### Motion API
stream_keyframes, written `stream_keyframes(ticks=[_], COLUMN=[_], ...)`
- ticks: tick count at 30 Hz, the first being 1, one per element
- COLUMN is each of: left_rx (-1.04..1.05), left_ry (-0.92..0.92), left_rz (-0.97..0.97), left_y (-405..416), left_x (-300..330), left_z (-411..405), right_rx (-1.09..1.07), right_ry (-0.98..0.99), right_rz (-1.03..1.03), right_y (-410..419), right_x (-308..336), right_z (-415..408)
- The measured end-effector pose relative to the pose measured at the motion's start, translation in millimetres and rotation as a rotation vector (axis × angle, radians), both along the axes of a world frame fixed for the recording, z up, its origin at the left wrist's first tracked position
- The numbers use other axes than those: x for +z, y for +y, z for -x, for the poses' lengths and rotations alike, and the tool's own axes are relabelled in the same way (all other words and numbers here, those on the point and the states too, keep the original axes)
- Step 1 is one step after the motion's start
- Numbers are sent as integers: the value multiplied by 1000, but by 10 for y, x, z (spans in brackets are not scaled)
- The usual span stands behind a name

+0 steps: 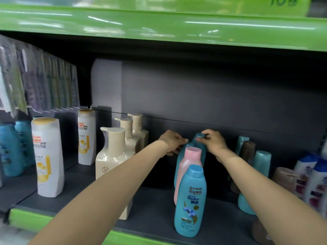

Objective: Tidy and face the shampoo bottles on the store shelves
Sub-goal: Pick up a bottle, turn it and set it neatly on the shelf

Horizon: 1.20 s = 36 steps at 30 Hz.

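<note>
Behind front blue plastic Rejoice bottle (190,200): one pink bottle (187,167), two teal bottles. Right hand (213,142) grips rearmost teal bottle cap (199,136); left hand (172,142) pinches nearer teal bottle (188,145).

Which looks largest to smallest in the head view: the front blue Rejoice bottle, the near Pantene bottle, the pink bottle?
1. Near Pantene bottle.
2. Front blue Rejoice bottle, close to it; it stands nearer the camera, so true size is unsure.
3. Pink bottle, partly hidden behind the blue one.
</note>
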State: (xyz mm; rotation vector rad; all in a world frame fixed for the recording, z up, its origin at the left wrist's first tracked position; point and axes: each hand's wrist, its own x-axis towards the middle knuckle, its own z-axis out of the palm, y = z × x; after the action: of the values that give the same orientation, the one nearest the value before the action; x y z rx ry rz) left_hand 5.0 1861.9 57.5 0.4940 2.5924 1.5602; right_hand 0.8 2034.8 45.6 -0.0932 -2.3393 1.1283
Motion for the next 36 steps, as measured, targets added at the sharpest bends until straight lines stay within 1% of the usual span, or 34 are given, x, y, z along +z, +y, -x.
stream_keyframes(ticks=[3, 7, 9, 12, 14, 17, 20, 23, 25, 29, 33, 36], left_rx=[104, 197, 207, 99, -11, -168, -280, -389, -436, -513, -557, -559], left_ry=[95, 276, 368, 477, 534, 579, 554, 472, 415, 336, 297, 215], left_rz=[-45, -15, -70, -187, -201, -195, -157, -174, -175, -112, -139, -149], left_y=[-9, -106, -193, -317, -375, -415, -429, -472, -523, -688, -889, -1046], left_x=[49, 116, 145, 195, 200, 137, 77, 66, 50, -14, -116, -191], left_z=[-22, -173, -351, -728, -1018, -1378, -1687, -1980, -2128, -2352, -2528, -2609], right_rx=[-20, -100, -138, -150, -175, -184, -179, -142, -111, -62, -36, 0], right_ry=[68, 140, 159, 241, 273, 253, 179, 148, 153, 181, 243, 265], right_rz=[-44, -62, -45, -71, -115, -60, 29, 125, 235, 430, 610, 716], right_y=[-11, -86, -159, -313, -410, -562, -731, -899, -1008, -1166, -1203, -1177], right_x=[145, 339, 414, 521, 590, 630, 544, 433, 391, 350, 344, 351], right_z=[-207, -653, -935, -1453, -1810, -2268, -2617, -2882, -3036, -3273, -3467, -3621])
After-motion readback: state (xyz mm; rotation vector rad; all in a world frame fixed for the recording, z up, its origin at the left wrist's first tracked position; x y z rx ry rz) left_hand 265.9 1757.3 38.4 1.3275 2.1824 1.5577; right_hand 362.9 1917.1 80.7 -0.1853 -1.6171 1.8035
